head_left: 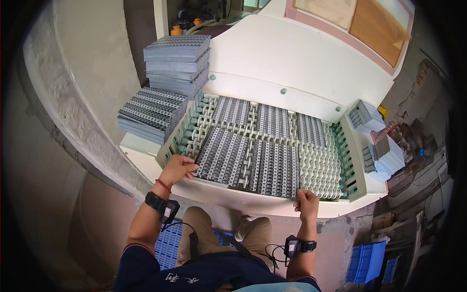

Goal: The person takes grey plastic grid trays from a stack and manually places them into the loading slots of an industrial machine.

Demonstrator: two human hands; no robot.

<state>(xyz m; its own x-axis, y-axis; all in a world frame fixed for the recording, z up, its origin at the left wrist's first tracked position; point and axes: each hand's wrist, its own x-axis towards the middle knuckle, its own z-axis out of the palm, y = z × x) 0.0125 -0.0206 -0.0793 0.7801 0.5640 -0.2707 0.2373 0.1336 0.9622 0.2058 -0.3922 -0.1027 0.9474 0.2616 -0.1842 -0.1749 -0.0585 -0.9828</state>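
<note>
Flat dark panels with rows of grey patterns, which look like circuit board panels, lie on a bed of white rollers (321,168). Two are in the near row: a left panel (222,155) and a right panel (275,168), side by side. Three more form the far row, among them a middle panel (273,120). My left hand (179,169) is closed, its fingertips pinching the near left corner of the left panel. At the near right corner of the right panel, my right hand (306,203) is closed with thumb and fingers on the edge.
A tall stack of panels (177,65) and a lower stack (153,113) stand left of the rollers. Small stacks of pale panels (386,155) sit on the right ledge. A white machine cover (272,53) rises behind. Blue crates (366,263) lie on the floor at right.
</note>
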